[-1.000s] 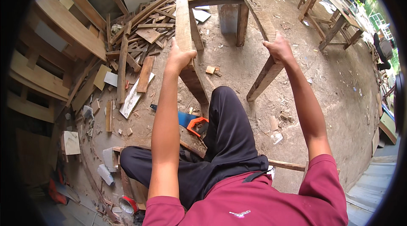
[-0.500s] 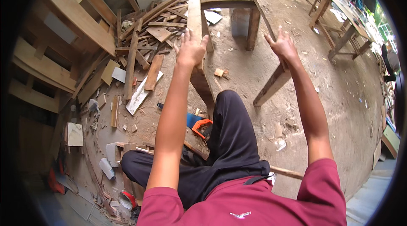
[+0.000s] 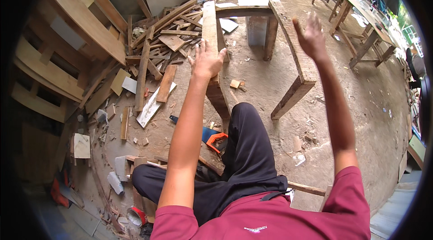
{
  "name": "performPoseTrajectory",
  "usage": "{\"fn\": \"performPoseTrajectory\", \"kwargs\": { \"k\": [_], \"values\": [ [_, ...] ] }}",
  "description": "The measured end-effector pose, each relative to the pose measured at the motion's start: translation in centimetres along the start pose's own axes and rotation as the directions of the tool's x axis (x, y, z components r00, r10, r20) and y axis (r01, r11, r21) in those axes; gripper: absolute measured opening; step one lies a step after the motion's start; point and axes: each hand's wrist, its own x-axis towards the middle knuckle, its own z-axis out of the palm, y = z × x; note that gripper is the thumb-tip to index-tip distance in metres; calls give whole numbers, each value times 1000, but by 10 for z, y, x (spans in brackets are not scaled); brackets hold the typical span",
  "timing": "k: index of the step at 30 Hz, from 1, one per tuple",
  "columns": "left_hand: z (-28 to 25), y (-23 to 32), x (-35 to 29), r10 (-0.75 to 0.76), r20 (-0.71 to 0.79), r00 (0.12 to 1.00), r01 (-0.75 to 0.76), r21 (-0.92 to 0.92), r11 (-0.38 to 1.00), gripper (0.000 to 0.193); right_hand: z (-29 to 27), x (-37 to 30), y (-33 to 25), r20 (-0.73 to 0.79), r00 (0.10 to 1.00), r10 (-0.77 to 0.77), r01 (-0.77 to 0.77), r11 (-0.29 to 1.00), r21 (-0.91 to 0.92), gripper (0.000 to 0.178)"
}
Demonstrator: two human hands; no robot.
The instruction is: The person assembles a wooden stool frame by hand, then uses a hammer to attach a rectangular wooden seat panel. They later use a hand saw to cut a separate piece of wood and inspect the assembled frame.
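Note:
A rough wooden frame stands on the dirt floor in front of me, with a left rail (image 3: pixel 210 23), a right rail (image 3: pixel 295 50) and a cross piece (image 3: pixel 243 11) at the far end. My left hand (image 3: pixel 206 61) hovers open just above the left rail, fingers spread. My right hand (image 3: pixel 310 36) is lifted off the right rail, open, palm facing inward. Neither hand holds anything. My dark-trousered leg (image 3: pixel 246 150) reaches between the two rails.
A heap of scrap boards and offcuts (image 3: pixel 155 46) lies to the left. A handsaw with an orange and blue handle (image 3: pixel 212 137) lies by my leg. Planks (image 3: pixel 85 19) lean at far left. Wooden tables (image 3: pixel 356 10) stand at upper right.
Both hands have let go of the rails they gripped and lifted up with fingers spread. The view has shifted closer to the frame.

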Motion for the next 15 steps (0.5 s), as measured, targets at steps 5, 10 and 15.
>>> {"fn": "performPoseTrajectory", "kwargs": {
  "k": [5, 10, 15],
  "values": [
    [2, 3, -3, 14, 5, 1000, -14, -10, 1000, 87, 37, -15, 20, 276, 949, 154, -75, 958, -277, 112],
    [0, -2, -1, -2, -13, 1000, 2, 3, 1000, 86, 2, 6, 2, 16, 999, -37, 39, 995, -90, 113],
    [-3, 11, 0, -2, 51, 999, -1, 67, 998, 87, 50, -24, 22, 289, 947, 141, -44, 947, -317, 92]
  ]
}}
